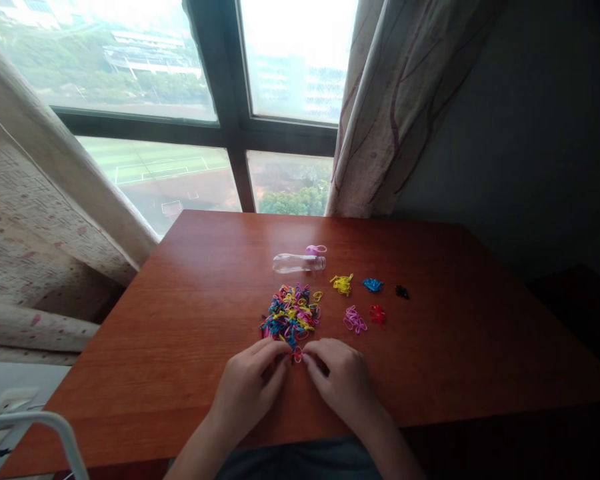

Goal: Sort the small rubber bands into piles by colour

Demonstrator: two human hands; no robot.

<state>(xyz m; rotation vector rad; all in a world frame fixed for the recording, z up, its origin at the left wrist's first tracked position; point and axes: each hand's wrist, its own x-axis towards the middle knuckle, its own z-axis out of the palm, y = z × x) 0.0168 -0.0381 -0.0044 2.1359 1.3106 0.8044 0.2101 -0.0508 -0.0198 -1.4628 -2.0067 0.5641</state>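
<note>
My left hand is closed in a pinch, thumb and forefinger meeting at the left side of a small pink rubber band. From the other side, my right hand pinches at the same loop. A darker band hangs close to the left fingertips, too small to make out well. Just beyond both hands lies a mixed heap of rubber bands in several colours. To its right are separate little piles: yellow bands, blue bands, black bands, pink bands and red bands.
A clear bottle lies on its side behind the heap, with a pink cap beside its neck. The wooden table reaches to a window between curtains. A white metal rail stands at the lower left.
</note>
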